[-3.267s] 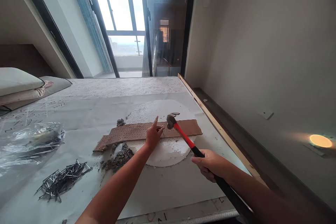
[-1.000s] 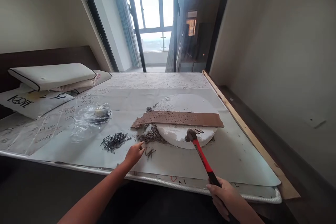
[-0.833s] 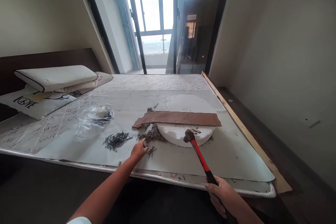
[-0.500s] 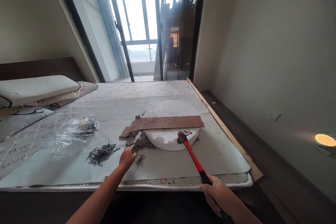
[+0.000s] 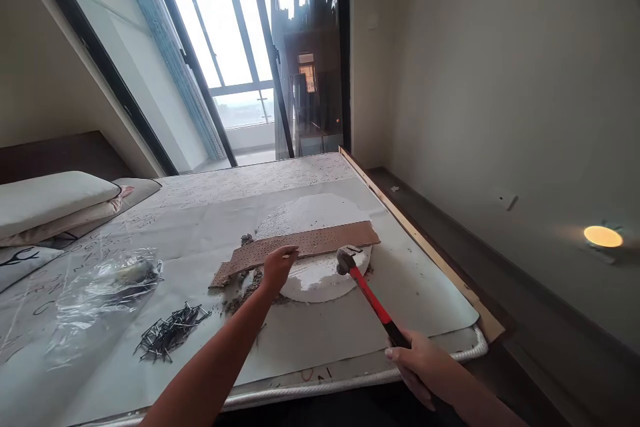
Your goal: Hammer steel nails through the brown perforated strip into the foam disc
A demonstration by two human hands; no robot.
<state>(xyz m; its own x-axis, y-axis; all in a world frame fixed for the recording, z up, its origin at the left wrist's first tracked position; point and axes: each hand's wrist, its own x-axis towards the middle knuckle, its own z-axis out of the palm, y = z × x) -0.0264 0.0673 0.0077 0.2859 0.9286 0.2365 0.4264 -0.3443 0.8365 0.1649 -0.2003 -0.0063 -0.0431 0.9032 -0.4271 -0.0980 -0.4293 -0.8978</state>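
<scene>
My right hand [image 5: 417,361] grips a claw hammer [image 5: 371,299] by its red and black handle, the metal head hanging over the near edge of a round white disc [image 5: 323,285]. Across that disc lies a long brown board [image 5: 325,239] dotted with small holes, its left end broken and ragged. Fingers pinched, my left hand [image 5: 276,270] is over the board's near edge; what sits between the fingertips is too small to name. Grey gravel [image 5: 250,290] is heaped beside my left hand, under the board's left part. A pile of nails [image 5: 173,332] lies further left.
A crumpled clear plastic bag [image 5: 103,290] lies left on the pale sheet [image 5: 320,340] covering the mattress. Pillows [image 5: 55,207] are stacked at the far left. A wooden rail [image 5: 425,243] runs along the mattress's right side, with a wall beyond it.
My left hand has moved up and right from the gravel to the board. The hammer stays in my right hand at nearly the same spot. The whole view has tilted and shifted.
</scene>
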